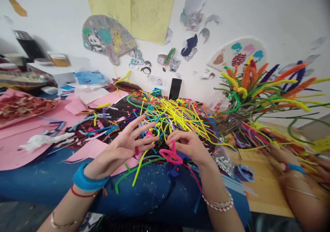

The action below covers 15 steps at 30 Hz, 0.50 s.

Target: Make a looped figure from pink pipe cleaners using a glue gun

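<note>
The light is bright; edges blur and stretch.

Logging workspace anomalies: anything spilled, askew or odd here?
Mostly clutter: yellow pipe cleaners lie in a loose, crisscrossed heap, and a bent green pipe cleaner lies out on the blue cover. No liquid spill shows.

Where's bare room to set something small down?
The blue surface shows bare in front of the pink paper, left of the blue wristband; wood, between the purple coil and a co-worker's forearm. Crowded: beyond the right hand, under yellow pipe cleaners.
</note>
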### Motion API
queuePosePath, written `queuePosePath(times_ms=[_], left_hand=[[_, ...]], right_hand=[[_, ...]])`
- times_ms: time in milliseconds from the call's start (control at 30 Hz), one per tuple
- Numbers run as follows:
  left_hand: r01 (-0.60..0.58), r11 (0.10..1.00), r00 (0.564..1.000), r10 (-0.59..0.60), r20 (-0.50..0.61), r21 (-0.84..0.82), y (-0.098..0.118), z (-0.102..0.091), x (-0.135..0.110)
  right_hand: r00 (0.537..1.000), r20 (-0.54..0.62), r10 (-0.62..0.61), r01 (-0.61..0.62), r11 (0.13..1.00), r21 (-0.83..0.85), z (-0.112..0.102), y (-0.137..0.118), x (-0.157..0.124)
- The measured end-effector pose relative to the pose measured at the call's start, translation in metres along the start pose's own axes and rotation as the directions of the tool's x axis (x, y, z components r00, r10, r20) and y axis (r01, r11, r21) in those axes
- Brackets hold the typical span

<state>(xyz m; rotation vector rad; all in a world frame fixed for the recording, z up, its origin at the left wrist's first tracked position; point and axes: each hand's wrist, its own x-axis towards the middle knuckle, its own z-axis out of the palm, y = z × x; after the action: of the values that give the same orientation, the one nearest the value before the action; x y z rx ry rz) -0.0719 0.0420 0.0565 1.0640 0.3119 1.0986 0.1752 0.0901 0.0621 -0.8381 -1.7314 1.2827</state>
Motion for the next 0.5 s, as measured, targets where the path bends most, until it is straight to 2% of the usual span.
queuePosePath(times_ms=[133,233,333,433,500], left_hand=[[0.057,0.997,0.993,-0.062,0.099,0.054,-0.002,-0.002,0.001],[0.069,0.993,0.980,-0.085,0.180,0.095,-0.001,-0.002,0.001],[0.069,0.986,0.973,-0.100,0.210,0.150,0.000,-0.003,0.001],[0.067,0.972,0.986,-0.099,0.134,0.227,0.007,-0.009,0.000],[0.043,0.958,0.999,-0.043,-0.009,0.285,0.017,-0.018,0.000]], right_hand=[[0.986,0.165,0.019,-0.028,0.998,0.052,0.004,-0.009,0.005],[0.978,0.197,0.074,-0.093,0.992,0.087,0.008,-0.011,0.009],[0.971,0.197,0.133,-0.148,0.987,0.062,0.010,-0.011,0.012],[0.965,0.211,0.159,-0.165,0.986,0.010,0.009,-0.012,0.012],[0.960,0.221,0.171,-0.168,0.985,-0.030,0.007,-0.013,0.010]])
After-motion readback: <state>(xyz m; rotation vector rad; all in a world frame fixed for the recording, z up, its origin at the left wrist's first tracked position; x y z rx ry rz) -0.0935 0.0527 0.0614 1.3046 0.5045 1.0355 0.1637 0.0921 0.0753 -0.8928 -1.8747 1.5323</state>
